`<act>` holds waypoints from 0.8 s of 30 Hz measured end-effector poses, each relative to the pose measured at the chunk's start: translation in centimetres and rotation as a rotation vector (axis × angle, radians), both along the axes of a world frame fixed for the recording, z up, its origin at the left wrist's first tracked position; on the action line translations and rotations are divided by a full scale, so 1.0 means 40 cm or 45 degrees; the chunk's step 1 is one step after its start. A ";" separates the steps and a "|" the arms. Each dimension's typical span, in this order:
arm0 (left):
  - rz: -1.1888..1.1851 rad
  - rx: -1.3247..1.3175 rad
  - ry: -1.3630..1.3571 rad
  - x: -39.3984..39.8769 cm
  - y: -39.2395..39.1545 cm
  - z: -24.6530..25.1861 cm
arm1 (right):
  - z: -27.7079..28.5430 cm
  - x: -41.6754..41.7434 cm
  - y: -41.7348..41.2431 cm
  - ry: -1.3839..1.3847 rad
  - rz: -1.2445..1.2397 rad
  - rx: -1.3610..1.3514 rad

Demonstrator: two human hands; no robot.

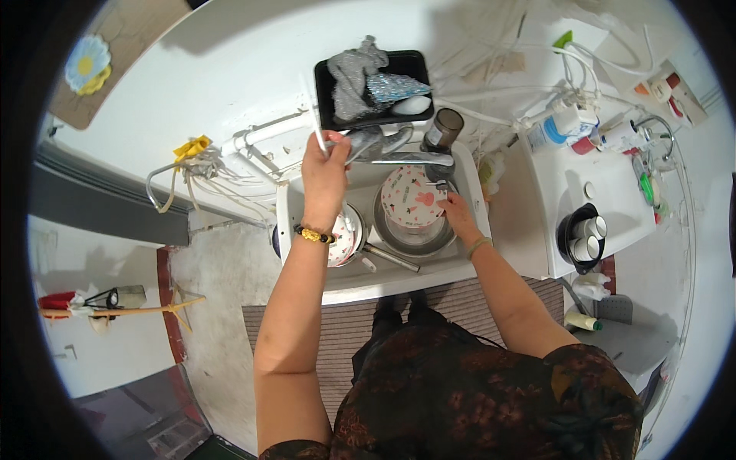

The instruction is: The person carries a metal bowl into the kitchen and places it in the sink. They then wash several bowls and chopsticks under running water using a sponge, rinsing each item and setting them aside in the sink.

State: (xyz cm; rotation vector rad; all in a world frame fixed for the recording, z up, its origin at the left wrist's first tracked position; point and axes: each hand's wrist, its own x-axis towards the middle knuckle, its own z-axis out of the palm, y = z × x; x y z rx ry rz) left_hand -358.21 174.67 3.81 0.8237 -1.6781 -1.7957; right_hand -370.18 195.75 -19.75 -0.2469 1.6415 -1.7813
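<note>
My left hand [324, 183] is raised beside the grey faucet [411, 158], pinching a thin white object [318, 123]; its slimness leaves unclear what it is. With my right hand [458, 216] I grip the edge of a white plate [405, 198] printed with a pink rabbit and carrots. That plate is tilted under the faucet spout, above a round metal basin [425, 248] in the white sink [397, 280]. Left of the basin, a similarly patterned plate [342, 247] lies in a metal pan, whose handle [397, 259] points right. My left forearm partly hides them.
Behind the faucet, a black tray [424, 69] holds grey and silvery scrubbing cloths. A dark bottle [443, 129] stands at the sink's back right. On the white basin counter [575, 172] at right, a black container [566, 230] holds white cups. A striped mat [345, 345] lies underfoot.
</note>
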 end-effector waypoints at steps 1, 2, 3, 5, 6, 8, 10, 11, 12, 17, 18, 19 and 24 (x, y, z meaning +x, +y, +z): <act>0.014 -0.035 -0.013 -0.006 0.006 -0.004 | 0.008 -0.010 0.014 -0.001 -0.007 -0.035; -0.022 -0.085 0.017 -0.006 0.002 -0.011 | 0.003 -0.018 0.025 0.007 -0.044 -0.028; -0.017 -0.123 0.063 -0.014 -0.006 -0.021 | -0.004 -0.024 0.025 0.015 -0.077 -0.021; -0.014 -0.163 0.053 -0.014 -0.003 -0.017 | -0.014 -0.028 0.035 0.017 -0.118 -0.007; -0.031 -0.133 0.054 -0.019 0.005 -0.017 | -0.018 -0.029 0.044 0.013 -0.132 -0.004; -0.030 -0.100 0.061 -0.022 0.005 -0.007 | -0.004 -0.032 0.042 -0.021 -0.111 -0.044; -0.008 -0.098 0.056 -0.027 0.014 -0.003 | 0.007 -0.031 0.046 -0.048 -0.091 -0.082; 0.005 -0.098 0.055 -0.028 0.016 0.000 | 0.011 -0.032 0.045 -0.060 -0.078 -0.103; 0.004 -0.091 0.058 -0.028 0.012 0.002 | 0.014 -0.033 0.040 -0.062 -0.083 -0.101; 0.039 -0.099 0.058 -0.031 0.016 0.005 | 0.033 -0.031 0.033 -0.098 -0.077 -0.051; 0.056 -0.109 0.051 -0.035 0.018 0.006 | 0.034 -0.032 0.033 -0.090 -0.071 -0.050; 0.053 -0.104 0.054 -0.036 0.018 0.005 | 0.033 -0.034 0.032 -0.083 -0.063 -0.050; 0.028 -0.101 0.058 -0.035 0.010 0.001 | 0.009 -0.043 0.024 -0.093 -0.044 -0.076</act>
